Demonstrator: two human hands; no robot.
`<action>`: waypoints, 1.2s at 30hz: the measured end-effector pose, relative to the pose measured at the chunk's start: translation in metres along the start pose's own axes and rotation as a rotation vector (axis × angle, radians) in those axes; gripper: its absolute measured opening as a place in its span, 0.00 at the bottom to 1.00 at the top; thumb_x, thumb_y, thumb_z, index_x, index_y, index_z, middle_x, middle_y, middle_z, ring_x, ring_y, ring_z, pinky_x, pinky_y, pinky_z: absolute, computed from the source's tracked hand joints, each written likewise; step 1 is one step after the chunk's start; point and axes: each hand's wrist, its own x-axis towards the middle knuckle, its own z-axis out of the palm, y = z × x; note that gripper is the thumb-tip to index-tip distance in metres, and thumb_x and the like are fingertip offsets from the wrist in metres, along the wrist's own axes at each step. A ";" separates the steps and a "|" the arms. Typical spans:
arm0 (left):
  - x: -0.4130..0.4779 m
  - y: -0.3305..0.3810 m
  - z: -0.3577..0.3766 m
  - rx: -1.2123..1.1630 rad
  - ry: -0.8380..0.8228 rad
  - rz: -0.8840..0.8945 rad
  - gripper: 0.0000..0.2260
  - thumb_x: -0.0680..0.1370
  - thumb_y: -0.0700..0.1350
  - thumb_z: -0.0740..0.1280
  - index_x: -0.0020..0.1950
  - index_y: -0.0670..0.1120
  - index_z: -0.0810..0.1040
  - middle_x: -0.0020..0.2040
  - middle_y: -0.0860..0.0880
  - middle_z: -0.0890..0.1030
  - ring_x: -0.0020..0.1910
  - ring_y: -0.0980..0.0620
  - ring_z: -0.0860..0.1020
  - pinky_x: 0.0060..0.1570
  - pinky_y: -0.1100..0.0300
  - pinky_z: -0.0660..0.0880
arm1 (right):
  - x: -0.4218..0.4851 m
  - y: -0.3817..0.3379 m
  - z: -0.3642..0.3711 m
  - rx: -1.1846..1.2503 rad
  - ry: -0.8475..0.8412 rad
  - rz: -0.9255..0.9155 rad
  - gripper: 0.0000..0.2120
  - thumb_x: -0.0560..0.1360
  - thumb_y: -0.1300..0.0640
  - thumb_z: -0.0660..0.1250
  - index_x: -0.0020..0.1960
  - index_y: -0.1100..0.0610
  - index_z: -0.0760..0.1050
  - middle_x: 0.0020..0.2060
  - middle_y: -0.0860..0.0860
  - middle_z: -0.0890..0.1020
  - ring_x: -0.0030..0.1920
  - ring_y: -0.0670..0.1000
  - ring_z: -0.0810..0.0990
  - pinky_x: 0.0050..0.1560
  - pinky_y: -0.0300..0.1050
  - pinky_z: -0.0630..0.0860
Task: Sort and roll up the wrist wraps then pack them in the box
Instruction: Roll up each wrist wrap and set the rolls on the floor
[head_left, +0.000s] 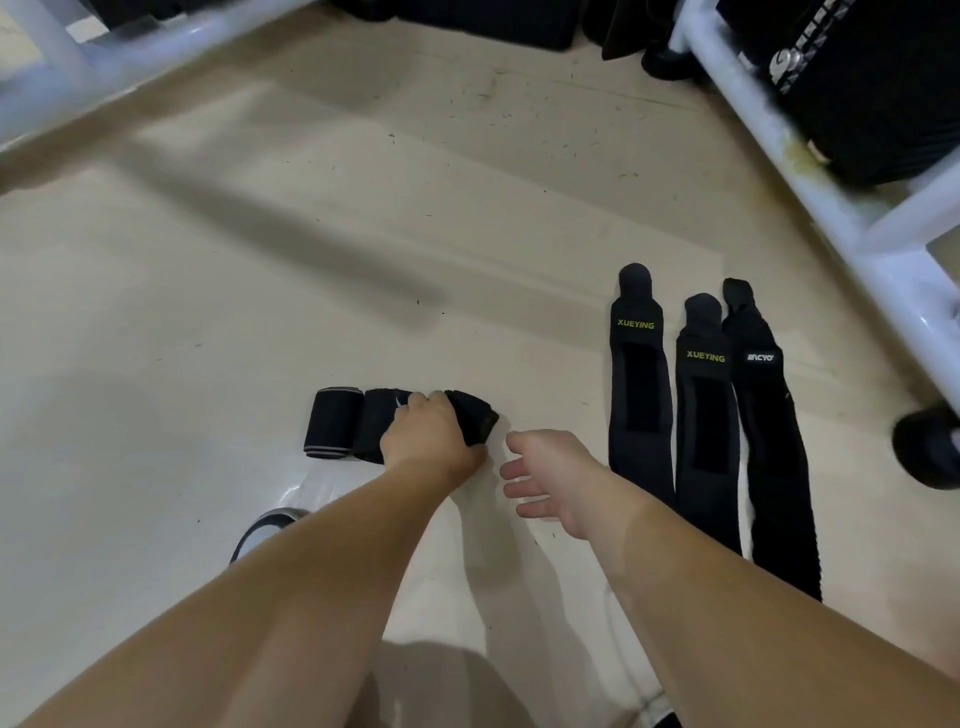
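Reached in from six o'clock on two bare forearms, with a shoe (265, 525) at seven. Curled the left hand (431, 441) over a rolled wrap (470, 415) near centre, fingers and thumb clamped round it down on the floor (311, 234). Held the right hand (550, 478) just at three o'clock of that grip, fingers spread and slack, touching nothing.

Found two more rolls in line at nine o'clock of the gripped one: a middle roll (376, 426) close against the hand, then a striped roll (332, 423) touching it. Found three wraps flat and unrolled farther out at three o'clock, side by side: a XUEYING wrap (641, 384), a second XUEYING wrap (707, 415), and a white-lettered wrap (769, 415) along its edge. Saw no box anywhere.

Judged the gripped roll the weak point: might have sprung loose on release if its fastening end had not caught. Might also have shoved the neighbouring rolls out of line through a careless set-down. Might have split the matched XUEYING pair by grabbing the white-lettered wrap between them.
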 end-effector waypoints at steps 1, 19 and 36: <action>0.004 0.000 -0.003 -0.035 -0.014 0.005 0.29 0.73 0.62 0.74 0.66 0.46 0.72 0.61 0.46 0.77 0.60 0.44 0.78 0.45 0.52 0.75 | 0.001 0.001 -0.001 -0.039 0.017 0.000 0.10 0.83 0.56 0.61 0.61 0.58 0.77 0.58 0.58 0.85 0.56 0.58 0.86 0.60 0.53 0.83; -0.049 0.078 0.036 -0.337 -0.334 0.211 0.17 0.83 0.48 0.66 0.70 0.43 0.77 0.62 0.44 0.81 0.58 0.43 0.81 0.56 0.53 0.80 | -0.012 0.088 -0.100 0.060 0.468 0.016 0.14 0.85 0.52 0.61 0.58 0.61 0.78 0.44 0.57 0.79 0.42 0.55 0.78 0.47 0.51 0.76; -0.078 0.107 0.076 -0.874 -0.497 -0.208 0.16 0.82 0.55 0.72 0.61 0.44 0.80 0.52 0.47 0.85 0.47 0.49 0.83 0.35 0.59 0.76 | 0.013 0.109 -0.110 0.113 0.128 0.280 0.10 0.83 0.52 0.63 0.52 0.58 0.77 0.44 0.58 0.85 0.34 0.54 0.78 0.41 0.49 0.83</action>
